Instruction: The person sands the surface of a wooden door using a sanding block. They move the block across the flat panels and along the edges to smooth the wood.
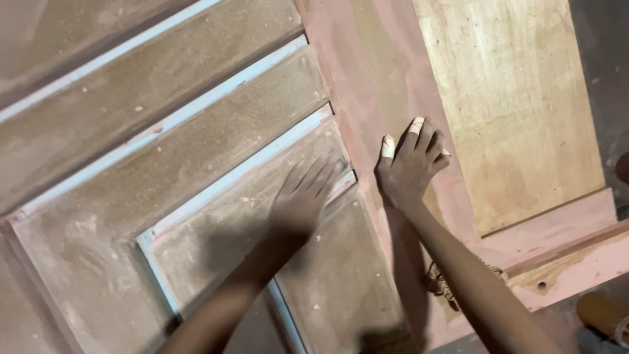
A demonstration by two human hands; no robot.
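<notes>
Across the whole view lies a wooden door, coated in brown dust, with recessed panels edged in pale blue and a reddish-pink frame. Bare plywood shows in its right panel. Directly under both hands it sits: the left hand, blurred, lies flat with fingers spread on a dusty panel, holding nothing; the right hand, fingers loosely together, presses on the pink frame, fingertips taped white.

Beyond my work I see a pale bare plywood panel, and a brown rounded object at the lower right corner.
</notes>
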